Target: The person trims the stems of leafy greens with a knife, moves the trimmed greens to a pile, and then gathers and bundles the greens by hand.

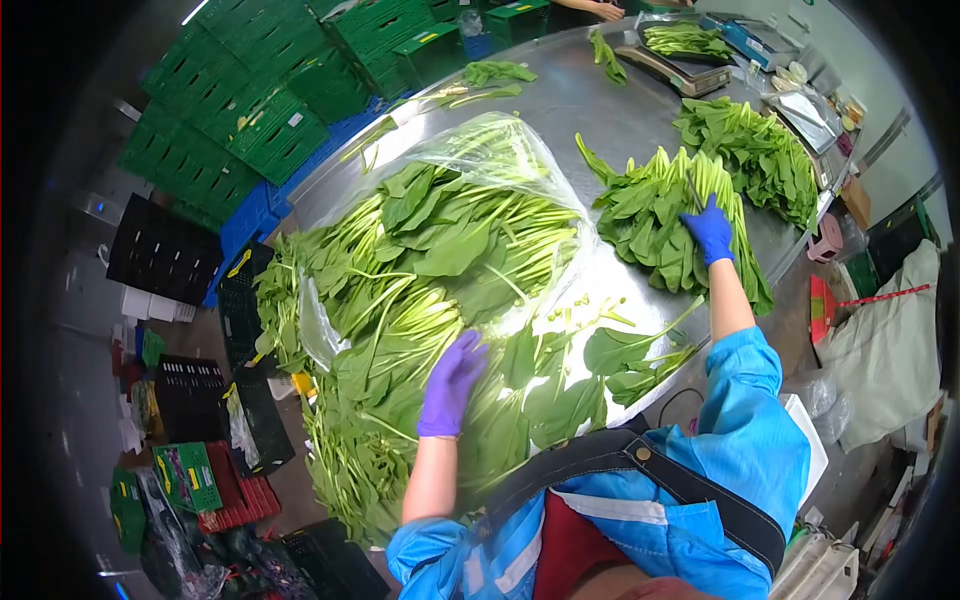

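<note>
My left hand point(454, 385), in a purple glove, is over the near part of a large heap of long-stemmed leafy greens point(390, 320). Its fingers are stretched out, nothing between them. Farther right, my right hand point(711, 234) wears a blue glove and is closed around a thin dark knife-like tool point(693, 188). That hand rests on a bundle of greens point(645, 215) whose pale stems point away from me. Clear plastic sheeting point(490, 140) partly covers the big heap. Cut stem bits and loose leaves point(575, 400) lie between my hands.
Another pile of greens point(760, 165) lies behind the bundle on the metal table point(560, 95). Scales point(675, 72) stand at the far right, one bearing a tray of greens. Green crates point(235, 110) are stacked at the left. A person's hand point(605, 11) shows across the table.
</note>
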Demonstrator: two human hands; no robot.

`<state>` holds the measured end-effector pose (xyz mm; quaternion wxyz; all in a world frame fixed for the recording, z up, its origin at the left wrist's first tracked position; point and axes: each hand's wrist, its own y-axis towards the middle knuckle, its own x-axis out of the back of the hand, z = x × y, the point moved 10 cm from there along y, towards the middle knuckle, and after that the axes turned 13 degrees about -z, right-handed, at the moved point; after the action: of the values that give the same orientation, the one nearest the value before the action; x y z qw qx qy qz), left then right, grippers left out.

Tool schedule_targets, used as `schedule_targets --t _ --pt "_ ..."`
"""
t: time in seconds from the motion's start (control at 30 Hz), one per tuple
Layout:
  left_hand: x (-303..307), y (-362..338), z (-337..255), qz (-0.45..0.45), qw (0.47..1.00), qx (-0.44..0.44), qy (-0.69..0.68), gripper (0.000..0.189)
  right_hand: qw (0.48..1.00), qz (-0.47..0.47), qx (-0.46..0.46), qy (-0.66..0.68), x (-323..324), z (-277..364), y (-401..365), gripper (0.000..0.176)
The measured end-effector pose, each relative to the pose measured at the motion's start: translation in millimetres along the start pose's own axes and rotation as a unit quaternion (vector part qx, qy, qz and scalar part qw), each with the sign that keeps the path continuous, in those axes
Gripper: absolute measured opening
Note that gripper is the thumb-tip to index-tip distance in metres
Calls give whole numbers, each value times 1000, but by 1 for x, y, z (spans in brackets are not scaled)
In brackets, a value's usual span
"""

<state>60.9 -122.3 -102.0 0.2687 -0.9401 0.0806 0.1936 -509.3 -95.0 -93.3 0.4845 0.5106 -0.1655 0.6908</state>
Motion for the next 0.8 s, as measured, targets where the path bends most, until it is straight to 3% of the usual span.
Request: schedule_targets --t 0.03,0.13,0.2,0.27,0.3,0.33,0.4,0.53,0.6,0.67,0.73,0.8 --pt "2 -3 3 6 1000 -3 -7 52 998 8 18 -60 -8 -1 2 93" --pt "24 -13 -1 -17 1000 -3 -15 50 1000 15 5 14 0 1 5 93" --pt "36 -19 -11 -24 999 -12 -18 49 998 -4 -5 66 14 -1 6 85" --pt "47 -22 -22 -62 997 -39 -5 49 984 -87 46 146 41 -1 12 76" --pt "48 -21 -23 -69 997 -38 -15 49 987 -104 34 116 53 -4 10 62" --pt "42 -20 -23 -64 997 -36 -10 49 987 -107 29 114 46 -21 13 62" --pt "23 -17 -20 -45 998 -39 29 48 966 -115 6 233 34 -57 20 55" --pt "-62 6 -2 84 983 -49 157 47 942 -81 -45 323 22 -130 19 45" --pt "-136 8 -8 126 975 -12 185 43 943 -61 -73 318 33 -153 19 43" --pt "-196 45 4 204 944 -52 253 43 943 -39 -97 315 44 -172 27 42" --pt "-258 80 9 223 945 -82 227 44 943 17 -164 289 36 -193 43 41" --pt "-307 143 20 187 929 -161 274 44 938 25 -172 301 30 -204 66 42"
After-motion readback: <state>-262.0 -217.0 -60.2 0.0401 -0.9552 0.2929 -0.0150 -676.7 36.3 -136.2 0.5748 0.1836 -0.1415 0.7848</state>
